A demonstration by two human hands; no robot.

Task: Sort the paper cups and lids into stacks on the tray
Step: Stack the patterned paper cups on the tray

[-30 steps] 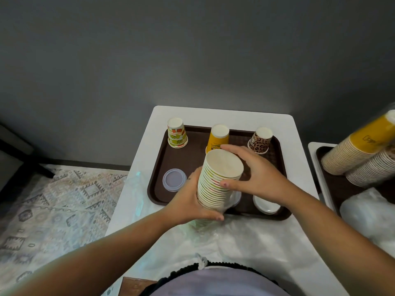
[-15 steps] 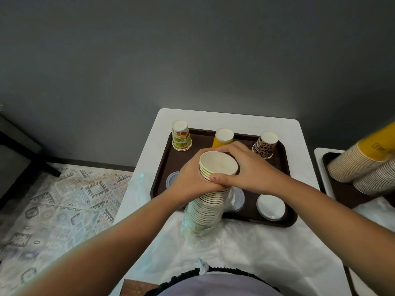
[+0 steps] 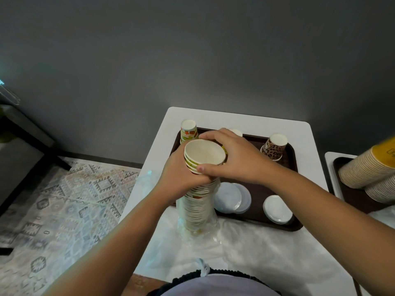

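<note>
While both hands grip the tall cup stack (image 3: 199,201) at the worktop's near-left tray (image 3: 275,221) edge, left hand (image 3: 181,180) wraps the middle, right hand (image 3: 233,159) now pinches the top cups, raised since before.

Legible text: none. Yellow cup stack (image 3: 382,155), right edge of view: dark printed mark on the side, cut off by the frame and too blurred to read. Patterned cups (image 3: 274,146) on the tray (image 3: 288,226): decoration only, no lettering discernible.
</note>
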